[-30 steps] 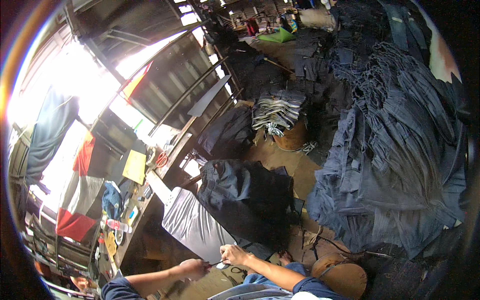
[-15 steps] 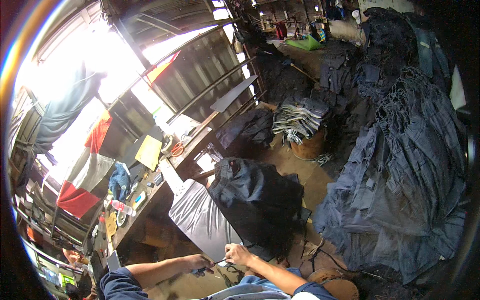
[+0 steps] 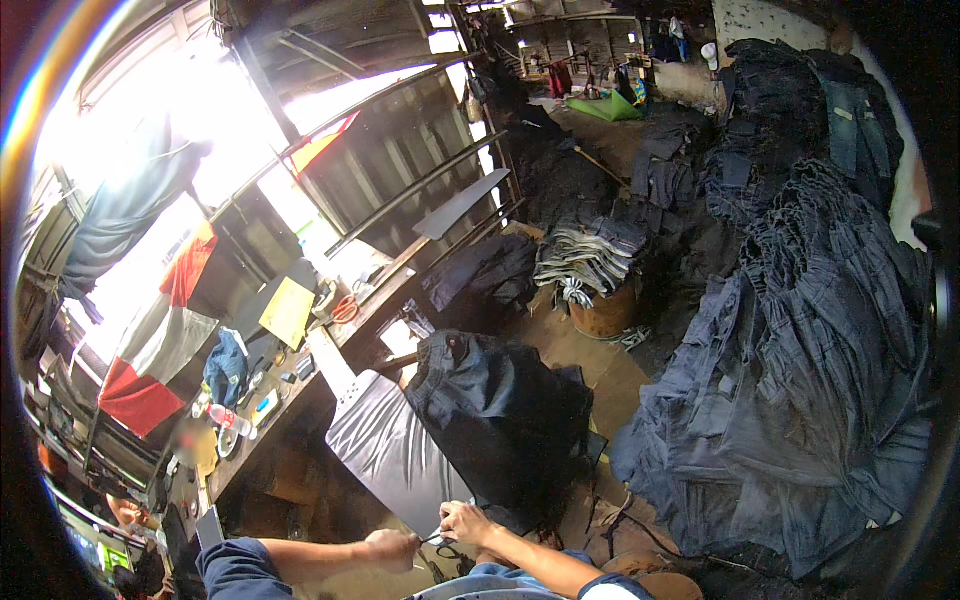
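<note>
My left hand [image 3: 392, 550] is closed like a fist near the lower edge, a little blurred. Just right of it, my right hand [image 3: 465, 522] is closed with fingers bent. A thin, pale and dark strip-like thing [image 3: 433, 538] spans the short gap between both hands; I cannot make out its kind. Beyond the hands hangs a shiny grey cloth [image 3: 385, 440], its lower corner close to my right fingers. Dark trousers [image 3: 500, 400] lie beside that cloth on the right. My fingers hide most of what they hold.
A workbench [image 3: 270, 420] runs along the left, with red-handled scissors [image 3: 346, 309], a plastic bottle [image 3: 232, 420] and yellow paper [image 3: 287, 312] on it. A large heap of dark jeans [image 3: 790, 400] fills the right. A tied denim bundle [image 3: 590, 255] sits on a round stool [image 3: 605, 315].
The view has shifted slightly. Both hands stay close together; the left has turned, and the dark and blue thing seen at its fingers before is now hidden.
</note>
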Available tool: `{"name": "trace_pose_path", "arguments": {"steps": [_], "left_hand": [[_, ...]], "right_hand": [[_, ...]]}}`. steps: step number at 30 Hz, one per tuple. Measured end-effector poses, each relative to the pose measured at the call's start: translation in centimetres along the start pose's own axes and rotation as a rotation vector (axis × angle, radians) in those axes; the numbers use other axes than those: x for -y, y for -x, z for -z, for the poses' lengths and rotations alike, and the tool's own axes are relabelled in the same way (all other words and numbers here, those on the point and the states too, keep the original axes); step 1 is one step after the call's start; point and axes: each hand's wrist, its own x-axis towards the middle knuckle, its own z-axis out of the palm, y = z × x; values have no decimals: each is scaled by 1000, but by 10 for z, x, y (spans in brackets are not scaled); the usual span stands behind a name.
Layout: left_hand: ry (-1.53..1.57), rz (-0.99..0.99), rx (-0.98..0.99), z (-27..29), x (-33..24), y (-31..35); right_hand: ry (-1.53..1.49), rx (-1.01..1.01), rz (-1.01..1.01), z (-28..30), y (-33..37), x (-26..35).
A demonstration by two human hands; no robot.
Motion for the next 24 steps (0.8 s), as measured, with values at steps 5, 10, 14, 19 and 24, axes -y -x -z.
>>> {"name": "trace_pose_path", "arguments": {"steps": [5, 10, 14, 19, 24], "left_hand": [[-80, 208, -103, -9, -5, 7], [167, 84, -359, -28, 12, 22], [496, 169, -428, -49, 2, 32], [625, 176, -526, -50, -17, 43], [673, 200, -451, -48, -25, 46]], "right_hand": [[-84, 58, -1, 6, -4, -2], [6, 36, 85, 6, -1, -2], [-66, -21, 23, 9, 4, 6], [-122, -29, -38, 22, 0, 15], [-156, -1, -77, 26, -1, 17]]}}
